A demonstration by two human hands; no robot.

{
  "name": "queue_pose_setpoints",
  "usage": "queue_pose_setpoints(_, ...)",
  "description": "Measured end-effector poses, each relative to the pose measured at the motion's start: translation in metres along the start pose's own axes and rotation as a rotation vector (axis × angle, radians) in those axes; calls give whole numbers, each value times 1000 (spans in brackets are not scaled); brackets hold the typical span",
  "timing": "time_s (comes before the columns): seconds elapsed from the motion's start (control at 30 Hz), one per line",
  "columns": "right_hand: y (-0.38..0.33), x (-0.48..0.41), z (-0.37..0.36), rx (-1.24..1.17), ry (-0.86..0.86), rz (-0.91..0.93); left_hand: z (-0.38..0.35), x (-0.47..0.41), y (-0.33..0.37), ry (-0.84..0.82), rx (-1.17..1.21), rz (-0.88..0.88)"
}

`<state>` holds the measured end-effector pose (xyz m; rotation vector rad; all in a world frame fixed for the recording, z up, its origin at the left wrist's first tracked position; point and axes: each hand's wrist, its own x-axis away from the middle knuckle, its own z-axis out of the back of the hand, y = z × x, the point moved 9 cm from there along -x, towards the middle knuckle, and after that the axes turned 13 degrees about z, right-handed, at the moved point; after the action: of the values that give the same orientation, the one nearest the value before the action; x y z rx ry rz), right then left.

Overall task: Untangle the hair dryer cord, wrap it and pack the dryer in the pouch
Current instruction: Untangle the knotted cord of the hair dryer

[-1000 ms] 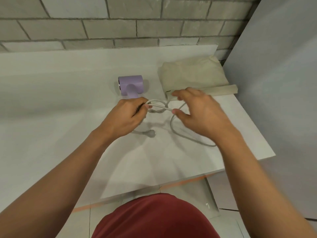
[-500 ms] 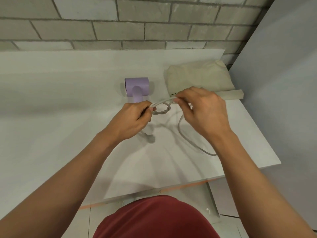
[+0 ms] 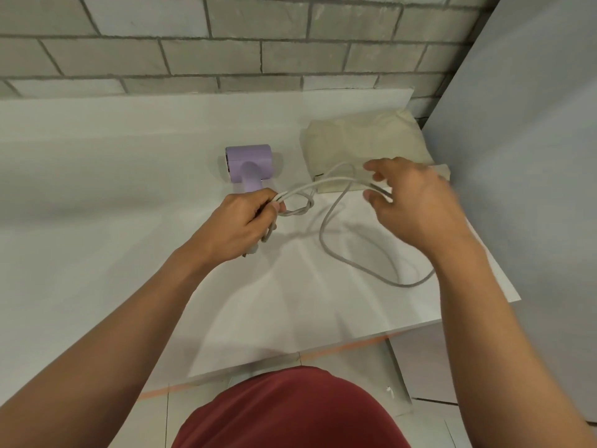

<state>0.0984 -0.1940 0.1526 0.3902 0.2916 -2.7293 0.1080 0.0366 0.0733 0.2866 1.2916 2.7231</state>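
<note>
A grey cord [image 3: 321, 234], loosely knotted, loops over the bench's [image 3: 97, 189] right side, near a lilac hair dryer [image 3: 248, 161] lying mid-bench. The left hand [image 3: 239, 221] holds bunched cord in a closed grip. The right hand [image 3: 416, 205] is blurred, its grip unclear. A beige pouch [image 3: 361, 140] lies at the back right corner.

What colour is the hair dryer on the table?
The dryer is light purple, seen best in the head view.

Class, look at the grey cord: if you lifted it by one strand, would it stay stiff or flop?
Probably floppy: the cord droops in loose curves between the left hand and right hand and loops on the table. Likely to snag rather than pull straight, given the twist beside the left hand.
</note>
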Motion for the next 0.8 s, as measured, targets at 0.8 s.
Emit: queue_pose_setpoints(0.8, -34, -10, -11, -258, 192, 141, 6, -4, 20, 148, -132, -184)
